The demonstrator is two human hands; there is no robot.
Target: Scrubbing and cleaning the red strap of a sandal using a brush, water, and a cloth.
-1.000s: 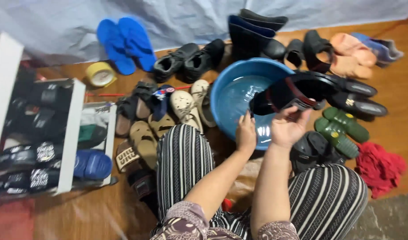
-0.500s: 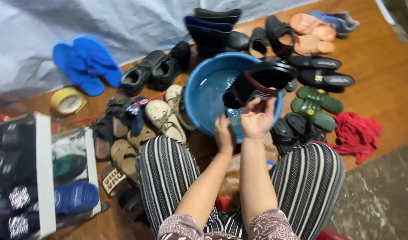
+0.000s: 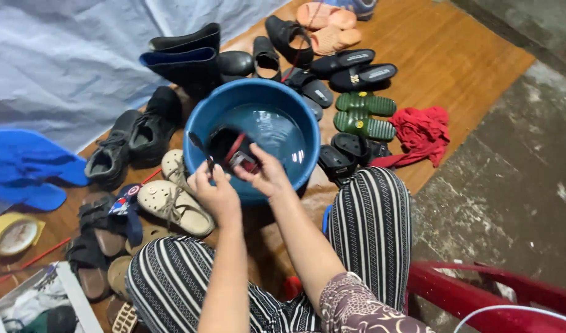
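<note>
A black sandal with red trim (image 3: 230,147) is held over the near rim of a blue basin (image 3: 203,117) with water in it. My left hand (image 3: 216,192) grips the sandal's near edge, fingers curled around it. My right hand (image 3: 265,174) holds it from the right side, thumb on top. The sandal tilts down into the basin, and its far end is close to the water. Both forearms reach out over my striped trousers (image 3: 372,228).
Shoes ring the basin: dark boots (image 3: 184,58) behind, black lace-up shoes (image 3: 132,139) and beige clogs (image 3: 175,200) left, green slippers (image 3: 363,114) and black slides (image 3: 350,61) right. A red cloth (image 3: 421,132) lies on the wooden floor. Blue slippers (image 3: 24,169), yellow tape roll (image 3: 12,233), red plastic stool (image 3: 480,296).
The view swung right and closer. The sandal moved from the basin's right rim to its near-left rim, and both hands still hold it.
</note>
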